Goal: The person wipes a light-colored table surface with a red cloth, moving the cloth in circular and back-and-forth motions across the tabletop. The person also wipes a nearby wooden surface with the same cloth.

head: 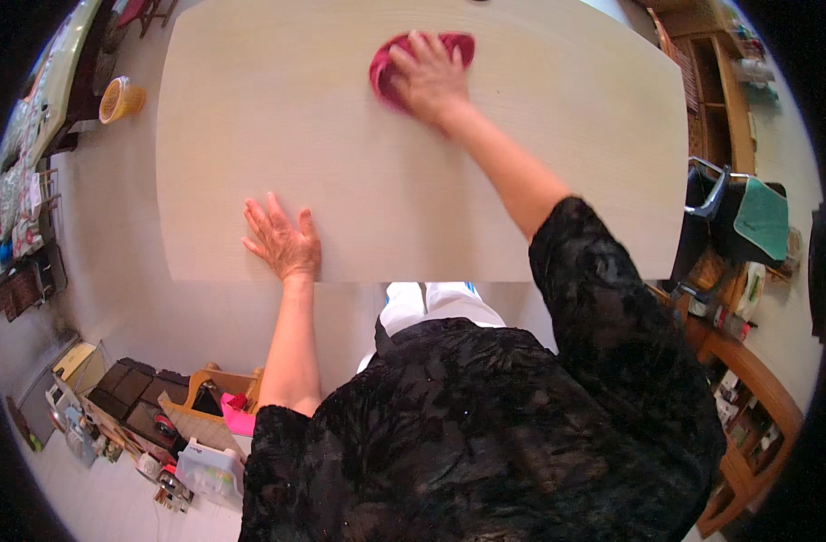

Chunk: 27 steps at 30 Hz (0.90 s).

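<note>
Under my right hand (432,76) a dark red cloth (386,71) is pressed flat on the tabletop, near its far edge. The fingers are spread over the cloth, which shows on both sides of the hand. My left hand (283,240) rests palm down at the near left edge of the pale wood-grain table (359,196), fingers apart, holding nothing. A small dark speck lies on the tabletop to the right of the cloth.
A yellow woven basket (121,99) stands on the floor left of the table. On the right is a chair with a green cloth (762,220) on it. Behind me at the left are a clear plastic bin (210,471) and a wooden chair (206,396).
</note>
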### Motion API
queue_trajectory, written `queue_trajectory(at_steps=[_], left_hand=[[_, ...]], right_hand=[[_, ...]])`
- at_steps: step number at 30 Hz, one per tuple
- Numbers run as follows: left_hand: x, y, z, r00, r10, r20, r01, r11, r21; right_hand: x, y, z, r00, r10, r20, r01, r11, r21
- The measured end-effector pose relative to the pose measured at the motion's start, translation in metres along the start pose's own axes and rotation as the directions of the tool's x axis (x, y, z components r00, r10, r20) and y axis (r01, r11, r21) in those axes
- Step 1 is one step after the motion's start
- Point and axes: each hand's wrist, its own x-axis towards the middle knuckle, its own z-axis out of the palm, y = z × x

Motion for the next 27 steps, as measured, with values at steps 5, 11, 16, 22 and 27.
queue_trajectory(at_steps=[5, 11, 16, 22, 27], left_hand=[[0.003, -0.003, 0.001, 1.000, -0.012, -0.002, 0.012, 1.000, 0.016], [0.004, 0.003, -0.003, 0.999, 0.006, 0.032, -0.006, 1.000, 0.010], [0.003, 0.008, -0.007, 0.997, -0.045, 0.056, 0.043, 0.998, 0.034], [0.003, -0.004, 0.005, 0.999, -0.036, 0.025, 0.034, 0.997, 0.070], [-0.001, -0.009, 0.004, 1.000, -0.015, 0.012, 0.014, 0.995, 0.095]], right_hand=[[-0.154, -0.045, 0.032, 0.966, -0.183, -0.180, 0.212, 0.965, 0.157], [-0.280, -0.045, 0.028, 0.979, -0.179, -0.102, 0.194, 0.967, 0.163], [-0.243, -0.026, 0.025, 0.989, -0.076, -0.124, 0.096, 0.983, 0.160], [-0.116, 0.046, 0.009, 0.961, 0.226, -0.160, -0.198, 0.965, 0.173], [-0.002, 0.124, -0.001, 0.851, 0.488, -0.192, -0.482, 0.872, 0.081]])
